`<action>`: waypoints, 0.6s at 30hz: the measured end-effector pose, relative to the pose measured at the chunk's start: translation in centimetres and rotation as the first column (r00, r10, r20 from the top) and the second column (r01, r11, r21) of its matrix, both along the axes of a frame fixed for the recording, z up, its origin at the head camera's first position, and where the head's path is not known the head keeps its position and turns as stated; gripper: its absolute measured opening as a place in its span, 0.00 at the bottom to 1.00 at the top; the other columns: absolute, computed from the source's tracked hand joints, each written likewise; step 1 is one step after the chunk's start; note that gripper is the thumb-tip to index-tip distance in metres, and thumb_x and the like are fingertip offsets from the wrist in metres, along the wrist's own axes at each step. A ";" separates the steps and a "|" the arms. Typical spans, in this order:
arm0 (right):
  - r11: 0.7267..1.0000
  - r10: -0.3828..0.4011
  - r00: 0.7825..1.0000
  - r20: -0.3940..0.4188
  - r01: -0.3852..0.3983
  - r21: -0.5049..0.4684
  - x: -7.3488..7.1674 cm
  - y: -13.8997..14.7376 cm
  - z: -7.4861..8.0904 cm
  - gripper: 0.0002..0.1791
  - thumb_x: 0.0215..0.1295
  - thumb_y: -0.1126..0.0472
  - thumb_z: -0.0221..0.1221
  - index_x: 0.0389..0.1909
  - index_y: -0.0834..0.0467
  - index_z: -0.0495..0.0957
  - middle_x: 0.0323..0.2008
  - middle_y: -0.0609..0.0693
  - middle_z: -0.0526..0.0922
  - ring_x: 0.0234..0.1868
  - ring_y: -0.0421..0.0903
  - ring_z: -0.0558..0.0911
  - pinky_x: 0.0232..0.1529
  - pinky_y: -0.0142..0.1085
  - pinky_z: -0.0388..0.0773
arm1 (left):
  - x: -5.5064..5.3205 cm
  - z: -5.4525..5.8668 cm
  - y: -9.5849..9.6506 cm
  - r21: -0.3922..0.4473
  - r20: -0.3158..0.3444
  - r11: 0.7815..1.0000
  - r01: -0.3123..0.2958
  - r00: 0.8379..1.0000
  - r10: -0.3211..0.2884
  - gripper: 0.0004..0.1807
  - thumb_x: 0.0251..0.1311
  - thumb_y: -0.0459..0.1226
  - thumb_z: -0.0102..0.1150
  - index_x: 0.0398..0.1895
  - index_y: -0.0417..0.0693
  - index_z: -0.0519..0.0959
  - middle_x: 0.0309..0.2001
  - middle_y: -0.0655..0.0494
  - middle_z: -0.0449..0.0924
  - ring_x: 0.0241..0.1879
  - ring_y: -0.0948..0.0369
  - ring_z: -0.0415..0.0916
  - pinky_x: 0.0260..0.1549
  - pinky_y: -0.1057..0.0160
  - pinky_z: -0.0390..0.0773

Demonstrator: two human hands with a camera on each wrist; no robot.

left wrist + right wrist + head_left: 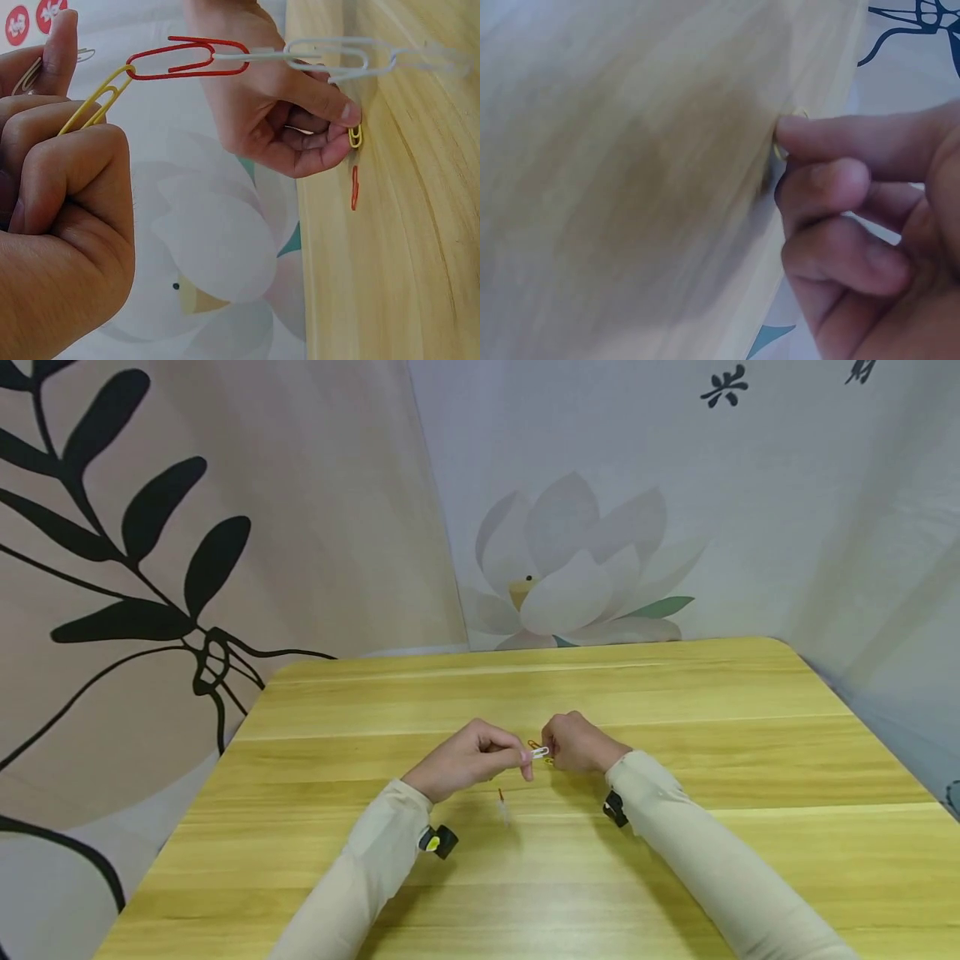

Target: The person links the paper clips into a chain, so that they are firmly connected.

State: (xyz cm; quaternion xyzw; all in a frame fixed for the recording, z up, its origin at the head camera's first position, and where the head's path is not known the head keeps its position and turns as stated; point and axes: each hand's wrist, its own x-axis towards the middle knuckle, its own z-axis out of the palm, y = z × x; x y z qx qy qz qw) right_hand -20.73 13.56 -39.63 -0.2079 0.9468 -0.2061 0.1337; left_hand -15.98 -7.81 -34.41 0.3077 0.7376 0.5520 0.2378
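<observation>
My left hand [483, 753] pinches a white paper clip [540, 752] that sticks out toward the right hand. A linked chain of paper clips also runs from its curled fingers: a yellow paper clip [97, 101], then a red paper clip [187, 60], then white paper clips [330, 58] hanging blurred over the table. Beside it, my right hand [581, 745] pinches a small yellow paper clip [355, 136] at the tabletop between thumb and forefinger; its fingers mostly cover that clip in the right wrist view. Near those fingertips lies a loose red paper clip [355, 187].
The wooden table [675, 877] spans the view beneath both hands. Behind its far edge hangs a pale cloth [795, 527] with a printed lotus and dark leaves. Black wrist cameras [438, 841] are strapped over both sleeves.
</observation>
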 end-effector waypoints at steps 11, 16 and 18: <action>1.000 0.017 1.000 -0.012 -0.017 -0.023 0.4 0.3 -0.2 0.11 0.54 0.76 0.60 0.22 0.57 0.77 0.21 0.49 0.75 0.23 0.42 0.67 0.25 0.30 0.63 | 0.0 0.0 0.0 0.006 0.000 1.000 0.003 1.000 -0.003 0.16 0.73 0.35 0.50 0.33 0.36 0.85 0.31 0.62 0.84 0.14 0.65 0.49 0.18 0.70 0.57; 0.993 0.058 0.998 -0.016 -0.060 -0.105 0.8 0.6 0.1 0.08 0.55 0.76 0.59 0.27 0.59 0.79 0.19 0.47 0.74 0.20 0.40 0.65 0.24 0.30 0.62 | 0.0 -0.1 0.0 0.004 0.006 1.000 0.004 1.000 -0.004 0.16 0.73 0.36 0.50 0.33 0.37 0.86 0.32 0.58 0.85 0.14 0.65 0.49 0.19 0.69 0.57; 0.987 0.071 0.997 -0.013 -0.072 -0.146 0.8 0.7 0.3 0.09 0.54 0.75 0.59 0.32 0.59 0.81 0.20 0.46 0.77 0.19 0.39 0.67 0.23 0.29 0.64 | -0.1 -0.1 0.0 0.001 0.008 1.000 -0.002 1.000 0.002 0.16 0.73 0.36 0.50 0.33 0.37 0.86 0.34 0.55 0.86 0.14 0.65 0.48 0.19 0.69 0.57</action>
